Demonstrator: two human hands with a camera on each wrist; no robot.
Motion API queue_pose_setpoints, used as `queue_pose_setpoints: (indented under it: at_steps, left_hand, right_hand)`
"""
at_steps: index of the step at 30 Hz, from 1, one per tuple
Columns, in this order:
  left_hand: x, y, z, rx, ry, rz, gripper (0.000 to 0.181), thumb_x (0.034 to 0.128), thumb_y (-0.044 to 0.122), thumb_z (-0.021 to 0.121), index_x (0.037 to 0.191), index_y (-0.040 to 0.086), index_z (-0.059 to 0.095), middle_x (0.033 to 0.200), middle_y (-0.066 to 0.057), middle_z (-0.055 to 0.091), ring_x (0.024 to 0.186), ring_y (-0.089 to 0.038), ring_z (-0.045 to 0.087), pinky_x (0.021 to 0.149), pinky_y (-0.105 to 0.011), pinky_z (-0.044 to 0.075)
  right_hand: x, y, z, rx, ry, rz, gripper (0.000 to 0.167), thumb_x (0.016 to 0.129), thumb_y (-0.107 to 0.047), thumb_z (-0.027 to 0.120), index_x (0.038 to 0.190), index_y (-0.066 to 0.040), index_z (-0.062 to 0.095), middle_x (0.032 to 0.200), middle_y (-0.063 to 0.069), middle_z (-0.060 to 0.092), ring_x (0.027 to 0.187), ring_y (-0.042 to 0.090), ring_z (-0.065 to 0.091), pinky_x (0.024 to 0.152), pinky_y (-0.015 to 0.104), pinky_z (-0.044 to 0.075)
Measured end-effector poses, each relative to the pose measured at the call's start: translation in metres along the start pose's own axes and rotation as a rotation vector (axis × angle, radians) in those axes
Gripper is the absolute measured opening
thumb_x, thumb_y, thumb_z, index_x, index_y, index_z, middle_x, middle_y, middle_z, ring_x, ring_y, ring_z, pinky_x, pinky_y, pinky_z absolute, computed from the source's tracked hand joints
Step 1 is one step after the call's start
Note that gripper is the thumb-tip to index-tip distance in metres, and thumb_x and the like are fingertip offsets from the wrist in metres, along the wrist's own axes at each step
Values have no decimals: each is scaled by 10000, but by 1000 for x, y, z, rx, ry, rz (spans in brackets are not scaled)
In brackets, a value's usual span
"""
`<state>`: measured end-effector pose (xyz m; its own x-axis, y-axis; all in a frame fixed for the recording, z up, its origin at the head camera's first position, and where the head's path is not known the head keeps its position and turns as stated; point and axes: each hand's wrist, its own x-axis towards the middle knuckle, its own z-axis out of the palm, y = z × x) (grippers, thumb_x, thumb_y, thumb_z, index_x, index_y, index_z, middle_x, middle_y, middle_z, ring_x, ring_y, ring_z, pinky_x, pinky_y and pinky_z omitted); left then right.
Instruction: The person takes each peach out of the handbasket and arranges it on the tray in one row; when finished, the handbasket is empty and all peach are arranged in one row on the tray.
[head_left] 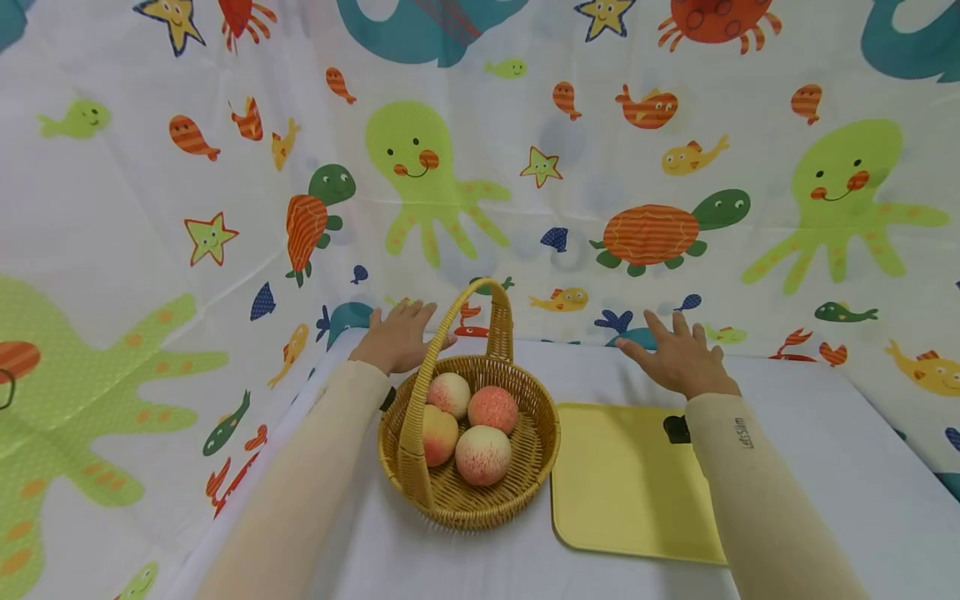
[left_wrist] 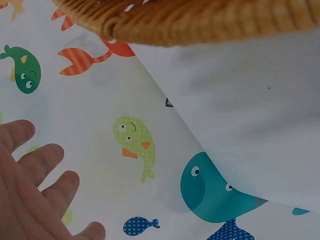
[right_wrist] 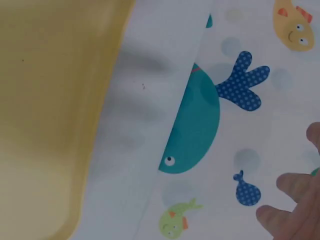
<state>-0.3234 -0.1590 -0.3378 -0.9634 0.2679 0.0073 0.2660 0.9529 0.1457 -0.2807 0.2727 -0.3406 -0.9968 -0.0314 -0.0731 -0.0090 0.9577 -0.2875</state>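
Golden-brown wicker for the round basket [head_left: 528, 450], standing upright on the white table [head_left: 810, 442] near its middle, with a tall arched handle [head_left: 501, 333] rising over it. Inside, clustered together: a pale pink-flushed peach [head_left: 449, 395] at the far left, a reddish peach [head_left: 492, 410] just to its right, a yellow-orange peach [head_left: 441, 433] partly behind the handle, and a cream, red-speckled peach [head_left: 483, 456] nearest the front. Just right of the basket, a flat yellow tray [head_left: 622, 492] with rounded corners and a low raised rim, shaded in part by the right arm. Beyond the basket's far-left rim, the left hand [head_left: 397, 337], palm down, fingers spread and released, thumb toward the handle; well apart from the wicker rim in the left wrist view. Past the tray's far edge, the right hand [head_left: 678, 358], likewise splayed, fingers apart and free of any grasp. Over both arms, cream sleeves [head_left: 765, 492], the right one with small dark lettering near the cuff. Behind and to the left, white cloth [head_left: 480, 125] printed with octopuses, turtles, starfish, crabs and fish.
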Motion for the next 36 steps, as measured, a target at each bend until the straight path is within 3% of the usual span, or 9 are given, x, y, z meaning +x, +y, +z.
queue_pose_setpoints:
  at_steps: [5,11,16,23,28,32,36]
  left_hand:
    - [-1,-2,-6,-70,-8,-5,824,1036,636,435,1665,136,249,1697,-177,267,1577,-387,201,1201,-743,72]
    - [-9,-11,-12,-264,-60,8,790,1067,574,400,1676,123,179,1714,-167,222,1573,-401,200,1220,-690,155]
    - [-21,-19,-8,-445,-82,11,873,1039,679,381,1684,144,137,1731,-158,158,1581,-411,158,1230,-653,190]
    - [-36,-30,1,-512,-88,3,905,1023,721,356,1680,134,148,1696,-212,244,1522,-460,300,1195,-674,258]
    - [-46,-37,9,-537,-109,-7,829,1049,663,379,1671,143,209,1615,-264,382,1458,-475,407,1126,-658,388]
    - [-53,-40,18,-624,-140,-25,783,1067,592,430,1662,124,227,1569,-278,430,1371,-463,509,1005,-580,534]
    - [-60,-40,26,-734,-188,-45,762,1071,553,460,1655,117,237,1562,-281,434,1336,-443,544,943,-534,580]
  right_hand:
    - [0,-8,-1,34,-13,-19,1026,962,-824,295,1682,-130,63,1658,384,-60,1464,690,-29,1068,876,69]
    - [-1,-31,1,285,-65,-82,976,991,-767,362,1688,-169,30,1701,308,-25,1525,599,31,1129,813,133]
    - [-4,-53,4,424,-101,-106,940,985,-764,397,1693,-229,85,1719,238,113,1543,533,141,1157,769,188]
    - [-8,-80,16,643,-146,-204,853,1020,-675,462,1679,-201,199,1631,255,333,1408,479,463,1068,601,481]
    - [-13,-101,24,716,-178,-268,761,1048,-590,495,1651,-174,291,1545,236,458,1368,444,523,1021,558,532]
    - [-16,-117,31,736,-228,-284,712,1050,-554,521,1625,-172,347,1471,219,520,1311,418,580,994,538,553]
    - [-16,-132,39,714,-298,-280,710,1041,-547,547,1610,-160,375,1446,215,540,1286,418,585,961,544,566]
